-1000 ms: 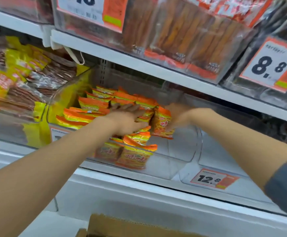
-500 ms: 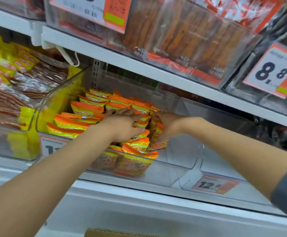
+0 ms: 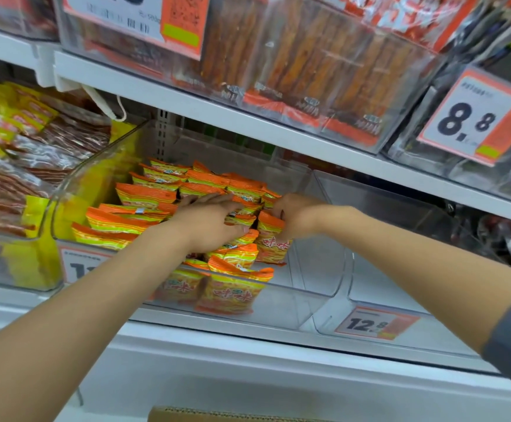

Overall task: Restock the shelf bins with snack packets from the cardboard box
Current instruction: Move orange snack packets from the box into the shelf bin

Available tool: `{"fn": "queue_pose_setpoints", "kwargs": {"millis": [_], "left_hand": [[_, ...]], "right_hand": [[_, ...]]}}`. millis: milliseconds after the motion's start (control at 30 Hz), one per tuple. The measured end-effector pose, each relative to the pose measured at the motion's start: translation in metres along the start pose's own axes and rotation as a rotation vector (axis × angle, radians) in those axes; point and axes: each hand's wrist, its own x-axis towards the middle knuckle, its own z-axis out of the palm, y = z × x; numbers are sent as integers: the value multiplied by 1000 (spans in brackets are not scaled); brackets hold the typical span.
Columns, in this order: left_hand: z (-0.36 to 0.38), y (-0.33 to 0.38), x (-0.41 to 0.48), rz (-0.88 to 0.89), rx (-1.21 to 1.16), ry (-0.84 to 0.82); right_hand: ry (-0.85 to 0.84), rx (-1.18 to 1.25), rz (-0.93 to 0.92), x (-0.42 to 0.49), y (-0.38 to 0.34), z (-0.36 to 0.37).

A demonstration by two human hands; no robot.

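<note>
So, left hand (image 3: 208, 223) lies flat, fingers loose, on the orange packets (image 3: 144, 194) in the clear bin (image 3: 315, 269); right hand (image 3: 293, 216) pinches one upright packet (image 3: 271, 242).

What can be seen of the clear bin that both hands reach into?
The clear bin is transparent glossy plastic with rounded corners and an open top, standing on the white shelf. Orange snack packets fill its left and middle; its right part is bare. A price label sits on its front left. Inside it, the left hand rests on the packets and the right hand pinches one upright packet.
</note>
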Motion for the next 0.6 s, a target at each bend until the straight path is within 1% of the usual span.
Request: {"fn": "queue_pose_setpoints", "kwargs": {"millis": [133,233,367,600], "left_hand": [[-1,1,-1,-1,-8,-3],[-1,1,-1,-2,-6,0],[0,0,0,-2,0,-4],[1,0,1,3,-7,15]], "right_hand": [[49,-34,55,4,5,10],[33,9,76,9,3,12],[112,84,70,8,5,10],[52,78,88,0,0,3]]}}
